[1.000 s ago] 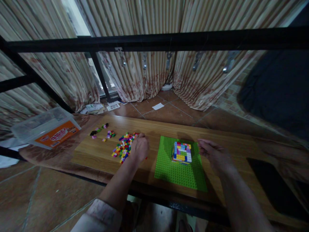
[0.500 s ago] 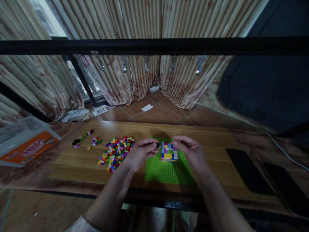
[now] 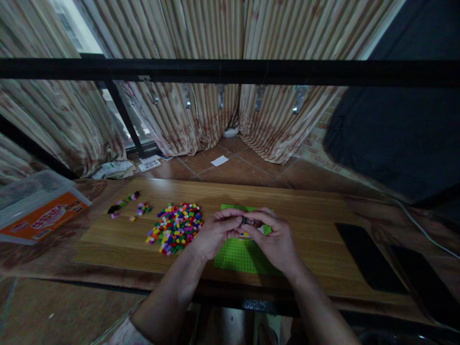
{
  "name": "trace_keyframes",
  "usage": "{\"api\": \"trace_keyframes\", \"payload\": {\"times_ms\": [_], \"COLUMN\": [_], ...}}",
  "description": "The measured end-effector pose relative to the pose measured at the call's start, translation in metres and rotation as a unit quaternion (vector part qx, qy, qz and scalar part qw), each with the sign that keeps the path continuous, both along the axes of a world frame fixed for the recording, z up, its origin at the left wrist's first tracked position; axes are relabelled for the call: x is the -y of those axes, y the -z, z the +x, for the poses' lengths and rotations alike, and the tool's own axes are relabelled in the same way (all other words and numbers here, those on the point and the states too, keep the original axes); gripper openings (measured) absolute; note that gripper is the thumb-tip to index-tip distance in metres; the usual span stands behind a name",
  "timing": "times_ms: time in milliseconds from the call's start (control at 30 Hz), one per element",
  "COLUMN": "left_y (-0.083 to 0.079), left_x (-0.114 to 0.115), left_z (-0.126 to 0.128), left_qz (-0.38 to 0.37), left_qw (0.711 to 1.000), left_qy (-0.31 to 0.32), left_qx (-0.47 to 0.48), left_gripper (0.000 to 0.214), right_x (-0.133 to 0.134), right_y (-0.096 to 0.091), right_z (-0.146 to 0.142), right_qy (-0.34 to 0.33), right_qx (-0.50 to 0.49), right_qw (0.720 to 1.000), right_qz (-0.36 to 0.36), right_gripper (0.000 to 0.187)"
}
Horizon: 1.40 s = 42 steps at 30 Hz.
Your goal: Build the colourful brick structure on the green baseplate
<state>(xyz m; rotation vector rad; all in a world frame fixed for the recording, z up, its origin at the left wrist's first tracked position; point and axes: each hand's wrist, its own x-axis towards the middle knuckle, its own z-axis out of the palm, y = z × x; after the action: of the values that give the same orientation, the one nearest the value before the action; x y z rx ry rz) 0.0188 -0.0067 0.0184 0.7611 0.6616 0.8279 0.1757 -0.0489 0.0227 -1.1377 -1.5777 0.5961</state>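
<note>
Both hands meet above the green studded baseplate [image 3: 233,258]. A small dark toy brick [image 3: 245,221] is pinched between the fingertips of my left hand [image 3: 215,232], which comes in from the left. My right hand [image 3: 275,237] closes its thumb and forefinger on the same brick from the other side; any second piece between the fingers is too small to make out. Under the fingertips sits a multicoloured block build [image 3: 246,235] on the baseplate, mostly hidden by the hands, with only a yellow and white front edge showing.
Left of my hands lies a heap of loose coloured bricks [image 3: 176,230] on the wooden board [image 3: 309,215]. Several small brick clusters [image 3: 143,209] lie farther left, near a clear plastic box [image 3: 43,206] with an orange label. Two dark flat slabs [image 3: 370,258] are at the right.
My right hand has moved left and my left hand slightly right, so their fingertips now meet around the dark brick. The block build has become mostly covered.
</note>
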Motion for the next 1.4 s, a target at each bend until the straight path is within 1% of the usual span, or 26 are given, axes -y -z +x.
{"api": "trace_keyframes", "payload": {"times_ms": [167,267,367,500,600,700,767,800,900,967,1067,1200,1300,1400], "left_y": [-0.001,-0.003,-0.003,-0.001,0.000,-0.001,-0.001,0.000,0.004,0.010,0.021,0.031,0.034,0.033], "left_x": [0.001,0.002,0.002,0.001,0.002,0.003,0.002,0.001,-0.007,-0.012,-0.015,-0.012,-0.009,-0.007], "left_z": [0.002,0.004,0.004,0.003,0.003,0.005,0.005,0.005,0.001,-0.002,-0.002,0.004,0.007,0.006], "left_qz": [0.019,0.056,0.087,0.113,0.125,0.133,0.134,0.134,0.129,0.132,0.158,0.215,0.253,0.273], "left_qw": [0.999,0.997,0.994,0.991,0.990,0.988,0.987,0.985,0.968,0.951,0.936,0.926,0.911,0.896], "left_qy": [0.001,-0.001,-0.001,0.011,0.025,0.028,0.013,-0.006,-0.098,-0.126,-0.110,-0.083,-0.069,-0.059], "left_qx": [-0.029,-0.059,-0.072,-0.069,-0.064,-0.068,-0.087,-0.107,-0.192,-0.248,-0.295,-0.300,-0.317,-0.344], "left_gripper": [0.033,0.036,0.037,0.039,0.046,0.051,0.048,0.044,0.029,0.024,0.022,0.024,0.024,0.023], "right_x": [0.002,0.002,0.002,0.001,0.001,0.000,-0.002,-0.003,-0.007,-0.008,-0.008,-0.007,-0.007,-0.006], "right_y": [0.004,0.004,0.005,0.006,0.007,0.007,0.007,0.008,0.013,0.017,0.021,0.020,0.018,0.016], "right_z": [0.002,0.002,0.003,0.005,0.007,0.009,0.015,0.020,0.037,0.046,0.047,0.038,0.037,0.040], "right_qy": [0.015,0.021,0.012,0.004,-0.001,-0.008,0.014,0.036,0.105,0.124,0.115,0.078,0.078,0.081], "right_qx": [0.055,0.096,0.120,0.090,0.059,0.049,0.037,0.026,-0.011,-0.011,0.026,0.087,0.108,0.121], "right_qw": [0.998,0.995,0.992,0.996,0.998,0.999,0.999,0.999,0.994,0.991,0.990,0.986,0.985,0.984], "right_qz": [0.015,0.027,0.034,0.009,-0.003,-0.014,-0.022,-0.025,-0.032,-0.046,-0.079,-0.117,-0.113,-0.104], "right_gripper": [0.016,0.014,0.014,0.016,0.015,0.013,0.015,0.016,0.019,0.020,0.022,0.023,0.023,0.023]}}
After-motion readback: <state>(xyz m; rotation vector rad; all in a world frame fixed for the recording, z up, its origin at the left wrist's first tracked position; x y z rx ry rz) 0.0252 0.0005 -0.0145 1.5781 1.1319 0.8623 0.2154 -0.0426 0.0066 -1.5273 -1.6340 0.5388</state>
